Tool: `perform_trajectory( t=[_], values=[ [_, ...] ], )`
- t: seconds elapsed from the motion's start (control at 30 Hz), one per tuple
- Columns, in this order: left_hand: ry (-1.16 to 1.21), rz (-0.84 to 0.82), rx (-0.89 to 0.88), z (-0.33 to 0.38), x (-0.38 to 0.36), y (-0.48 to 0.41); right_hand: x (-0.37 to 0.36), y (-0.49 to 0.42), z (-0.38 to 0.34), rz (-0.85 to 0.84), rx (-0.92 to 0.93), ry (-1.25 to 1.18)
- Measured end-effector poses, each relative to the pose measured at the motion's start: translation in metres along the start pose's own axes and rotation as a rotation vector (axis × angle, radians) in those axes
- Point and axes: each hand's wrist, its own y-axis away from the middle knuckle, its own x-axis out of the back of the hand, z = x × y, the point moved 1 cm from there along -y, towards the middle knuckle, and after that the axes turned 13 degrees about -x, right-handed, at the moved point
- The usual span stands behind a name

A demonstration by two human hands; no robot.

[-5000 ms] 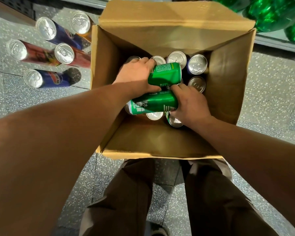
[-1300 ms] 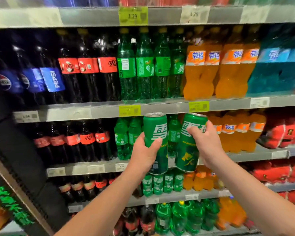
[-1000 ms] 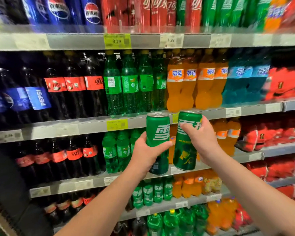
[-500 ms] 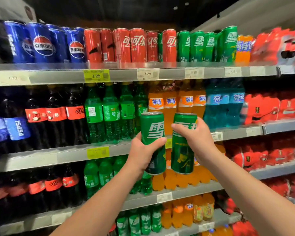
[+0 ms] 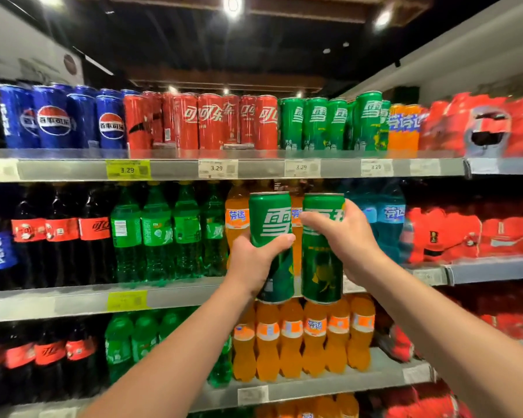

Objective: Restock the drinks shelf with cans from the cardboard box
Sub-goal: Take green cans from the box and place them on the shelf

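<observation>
Gripping one green can (image 5: pixel 271 236) per hand, fingers (image 5: pixel 280 240) wrapped tight, keeping both upright, aiming toward green row (image 5: pixel 314 123) at twelve o'clock.

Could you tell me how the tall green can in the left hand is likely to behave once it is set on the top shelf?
The green can in the left hand is tall and slim, so probably tippy if nudged. Its smooth glossy wall may slip. On its side it would likely roll.
</observation>
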Motion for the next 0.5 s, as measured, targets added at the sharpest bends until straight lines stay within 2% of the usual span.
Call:
perform_trajectory(
  t=[0.27, 0.5],
  values=[
    [0.014, 0.004, 0.011, 0.012, -0.044, -0.020, 0.035, -0.022, -0.034, -0.047, 0.047, -0.034],
    [-0.070, -0.018, -0.075, 0.033, -0.056, -0.066, 0.041, -0.051, -0.070, -0.027, 0.050, -0.049]
  ],
)
